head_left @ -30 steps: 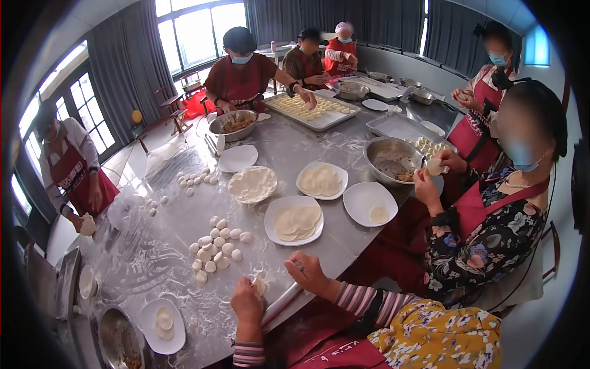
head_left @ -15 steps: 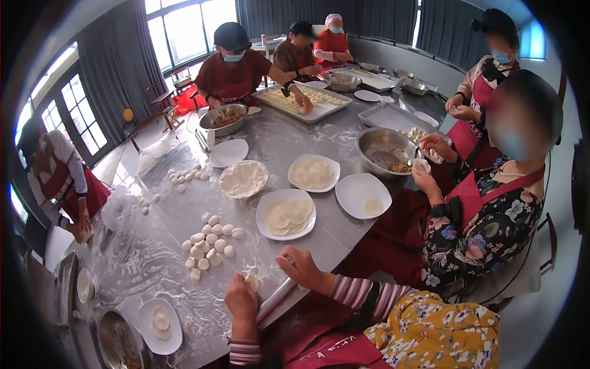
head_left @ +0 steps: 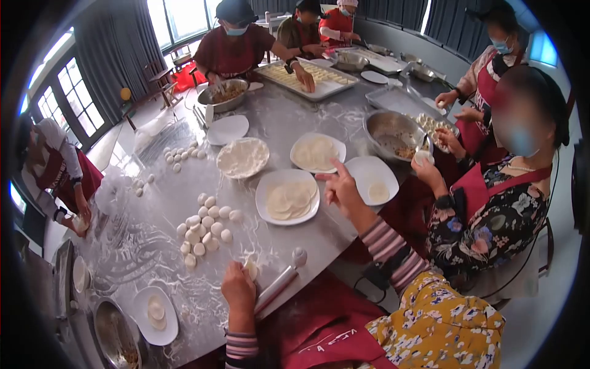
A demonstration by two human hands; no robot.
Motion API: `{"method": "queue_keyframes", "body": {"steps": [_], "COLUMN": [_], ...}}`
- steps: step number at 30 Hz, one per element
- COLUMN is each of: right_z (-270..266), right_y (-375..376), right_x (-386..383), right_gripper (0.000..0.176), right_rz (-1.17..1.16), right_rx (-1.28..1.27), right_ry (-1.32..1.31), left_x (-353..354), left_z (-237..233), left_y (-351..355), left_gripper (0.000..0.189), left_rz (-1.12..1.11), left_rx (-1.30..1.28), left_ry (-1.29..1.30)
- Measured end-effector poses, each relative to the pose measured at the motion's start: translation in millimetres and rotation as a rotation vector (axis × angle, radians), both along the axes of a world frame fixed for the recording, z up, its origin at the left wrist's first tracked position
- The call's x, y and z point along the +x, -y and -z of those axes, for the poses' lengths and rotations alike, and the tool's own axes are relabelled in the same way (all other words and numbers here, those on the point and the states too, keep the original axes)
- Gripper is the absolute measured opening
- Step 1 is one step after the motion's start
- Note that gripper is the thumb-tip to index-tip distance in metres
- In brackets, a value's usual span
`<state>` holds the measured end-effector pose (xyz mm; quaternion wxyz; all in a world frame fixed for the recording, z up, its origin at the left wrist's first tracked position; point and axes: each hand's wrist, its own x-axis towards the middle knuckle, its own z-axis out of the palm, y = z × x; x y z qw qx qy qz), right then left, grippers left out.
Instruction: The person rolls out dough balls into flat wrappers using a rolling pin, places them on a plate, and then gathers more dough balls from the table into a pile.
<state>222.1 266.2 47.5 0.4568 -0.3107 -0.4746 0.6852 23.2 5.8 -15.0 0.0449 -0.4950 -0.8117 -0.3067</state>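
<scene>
My left hand [head_left: 238,286] is closed on the edge of a small dough wrapper [head_left: 251,269] at the table's near edge. Beside it, a rolling pin [head_left: 275,291] lies along the edge, touched by neither hand as far as I can see. My right hand [head_left: 342,189] is raised with fingers apart and holds nothing. It hovers between a plate [head_left: 262,215] of stacked wrappers and another plate [head_left: 358,172] bearing a single wrapper. Beyond the left hand sits a cluster of floured dough pieces [head_left: 208,229].
A flour bowl [head_left: 243,158] and an additional plate of wrappers [head_left: 314,153] stand mid-table. At the near left are a small plate [head_left: 172,329] and a metal bowl [head_left: 115,329]. A co-worker on the right holds a wrapper [head_left: 423,158] near a filling bowl [head_left: 388,131].
My right hand has let go of the rolling pin and moved up and right toward the plates, its fingers spreading. The left hand keeps its hold on the wrapper. The view has shifted slightly.
</scene>
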Motion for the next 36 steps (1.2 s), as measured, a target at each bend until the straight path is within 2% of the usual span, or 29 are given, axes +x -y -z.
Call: {"method": "queue_keyframes", "body": {"steps": [1,3,4,5,6,7,9,10,13,14,16,19,23,26,29,31,32,34,35,36], "right_z": [2,6,-7,-33,-61,-76,-98,-89,-61,-46,-15,3,30,47,50,42,57,3,-6,-12], "right_y": [-19,-55,-58,-55,-44,-51,-56,-54,-23,-4,22,63,96,105,111,102,61,22,-7,-31], "right_x": [-7,-25,-37,-51,-63,-81,-105,-109,-106,-92,-63,-18,-8,-21,-28,-22,-18,32,58,81], "right_gripper": [0.068,0.073,0.075,0.073,0.069,0.062,0.050,0.050,0.023,0.020,0.024,0.032,0.032,0.029,0.026,0.035,0.036,0.056,0.059,0.063], "right_rz": [0.003,-0.028,-0.085,-0.161,-0.176,-0.160,-0.181,-0.170,-0.438,-0.540,-0.567,-0.649,-0.579,-0.668,-0.591,-0.076,0.145,0.577,0.738,0.776], "right_rx": [0.008,-0.113,-0.011,0.144,0.203,0.353,0.287,0.267,0.350,0.398,0.625,0.366,0.413,0.494,0.455,0.607,0.665,0.465,0.356,0.270], "right_ry": [0.002,0.325,0.200,0.157,0.040,0.039,0.019,0.023,0.093,0.138,0.198,0.088,0.079,0.145,0.091,0.200,-0.049,-0.064,-0.122,-0.213], "left_x": [1,-4,-8,-3,-2,-1,-3,-3,-3,-3,-5,-6,-2,0,0,-3,-4,-4,-3,-1], "left_z": [1,14,22,11,9,5,3,4,4,2,7,12,7,6,6,8,12,11,9,8], "left_y": [0,3,1,0,2,3,0,0,4,3,4,4,2,3,4,3,3,1,2,1], "left_gripper": [0.009,0.008,0.008,0.011,0.015,0.016,0.018,0.018,0.017,0.016,0.014,0.012,0.009,0.008,0.008,0.008,0.007,0.007,0.006,0.006], "left_rz": [-0.016,0.009,0.043,0.015,-0.008,-0.001,0.010,0.022,0.043,0.030,0.003,0.001,-0.012,-0.023,-0.033,-0.031,-0.037,-0.039,-0.040,-0.043], "left_rx": [-0.015,-0.025,-0.010,-0.051,-0.065,-0.069,-0.089,-0.055,-0.040,-0.048,-0.028,-0.025,-0.039,-0.016,0.006,0.022,0.022,0.019,-0.004,-0.026], "left_ry": [0.002,-0.026,-0.046,0.035,0.065,0.073,0.078,0.055,0.042,0.037,0.045,0.054,0.043,0.040,0.051,0.047,0.033,0.024,0.016,0.010]}}
